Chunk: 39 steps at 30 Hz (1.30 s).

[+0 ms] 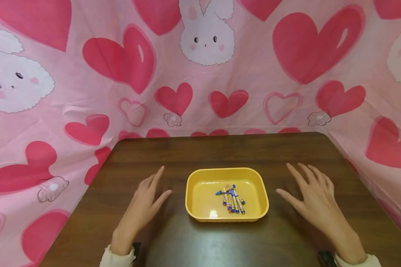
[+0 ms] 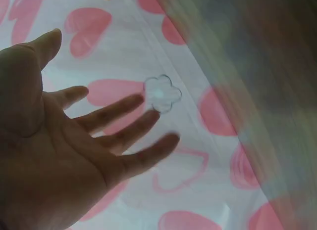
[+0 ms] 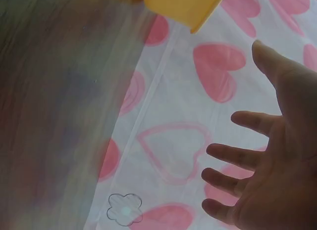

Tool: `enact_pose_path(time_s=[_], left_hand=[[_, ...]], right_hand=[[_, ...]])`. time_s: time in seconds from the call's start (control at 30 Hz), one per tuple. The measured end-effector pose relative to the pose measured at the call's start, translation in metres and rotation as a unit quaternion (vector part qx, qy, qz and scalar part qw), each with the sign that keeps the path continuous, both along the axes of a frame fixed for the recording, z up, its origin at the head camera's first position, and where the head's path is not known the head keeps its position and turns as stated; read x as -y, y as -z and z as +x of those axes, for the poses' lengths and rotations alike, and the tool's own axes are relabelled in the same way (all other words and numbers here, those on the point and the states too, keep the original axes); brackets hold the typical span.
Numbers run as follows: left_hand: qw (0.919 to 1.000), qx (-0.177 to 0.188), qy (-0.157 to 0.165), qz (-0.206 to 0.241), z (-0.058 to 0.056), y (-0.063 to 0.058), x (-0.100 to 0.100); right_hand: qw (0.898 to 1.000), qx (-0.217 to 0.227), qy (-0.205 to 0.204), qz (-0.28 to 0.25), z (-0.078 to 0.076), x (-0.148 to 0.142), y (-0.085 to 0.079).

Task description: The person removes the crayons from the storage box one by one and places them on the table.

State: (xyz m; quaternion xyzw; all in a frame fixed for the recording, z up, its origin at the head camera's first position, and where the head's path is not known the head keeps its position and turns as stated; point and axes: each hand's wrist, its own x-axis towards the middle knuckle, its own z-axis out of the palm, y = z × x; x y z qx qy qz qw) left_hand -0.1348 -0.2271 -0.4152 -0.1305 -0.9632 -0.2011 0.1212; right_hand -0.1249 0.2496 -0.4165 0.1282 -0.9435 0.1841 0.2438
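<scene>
A yellow plastic tray stands on the table between my two hands. Inside it lies a loose pile of several crayons with yellow patterned wrappers and blue or purple ends, one showing a blue tip at the left. My left hand hovers left of the tray, fingers spread and holding nothing. To the right of the tray is my right hand, its fingers also spread, touching nothing. Both palms show bare in the wrist views, where a corner of the tray appears at the top of the right one.
The dark brown wooden table has rounded far corners. Behind it and along both sides hangs a pink cloth printed with red hearts and white rabbits.
</scene>
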Motion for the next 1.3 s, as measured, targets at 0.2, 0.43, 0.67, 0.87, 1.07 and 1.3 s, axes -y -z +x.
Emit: enact_pose_path(time_s=[0.2,0.43,0.67,0.87,1.07,1.3], left_hand=[[0.9976,0.04,0.044,0.037,-0.003,-0.004,-0.015],[0.9859,0.094,0.094,0.102,-0.009,-0.003,-0.031],[0.9639,0.171,0.138,0.15,-0.017,0.008,-0.035],[0.9261,0.241,0.173,0.233,-0.02,0.018,-0.037],[0.8838,0.312,0.188,0.293,-0.023,0.024,-0.04],[0.8513,0.343,0.206,0.339,-0.023,0.026,-0.039]], right_hand=[[1.0,-0.014,-0.015,0.001,-0.001,0.008,-0.008],[0.999,-0.023,-0.041,0.004,-0.001,0.023,-0.012],[0.996,-0.04,-0.074,0.018,-0.004,0.043,-0.013],[0.993,-0.013,-0.11,0.037,-0.006,0.063,-0.006],[0.989,0.024,-0.133,0.061,-0.01,0.089,0.003],[0.981,0.054,-0.159,0.093,-0.015,0.11,0.013]])
